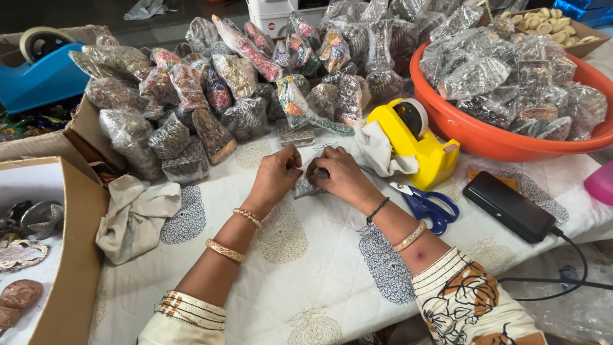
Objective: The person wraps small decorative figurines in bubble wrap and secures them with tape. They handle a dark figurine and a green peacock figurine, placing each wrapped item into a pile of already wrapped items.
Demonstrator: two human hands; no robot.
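My left hand (pixel 278 174) and my right hand (pixel 340 175) meet over the printed white cloth (pixel 306 268), both pinching a small clear plastic packet (pixel 304 187) with dark contents. The packet lies low between my fingers and is mostly hidden by them. Both wrists wear bangles. A yellow tape dispenser (pixel 415 144) stands just right of my right hand, with a white rag (pixel 378 150) draped beside it. Blue-handled scissors (pixel 424 204) lie close to my right wrist.
A heap of filled clear packets (pixel 242 83) covers the back of the table. An orange tub (pixel 504 137) at right holds more packets. A black adapter (pixel 509 206) with its cable lies right. Cardboard boxes (pixel 76 236) stand left, a blue tape dispenser (pixel 41 70) far left, a beige cloth (pixel 134 214) beside them.
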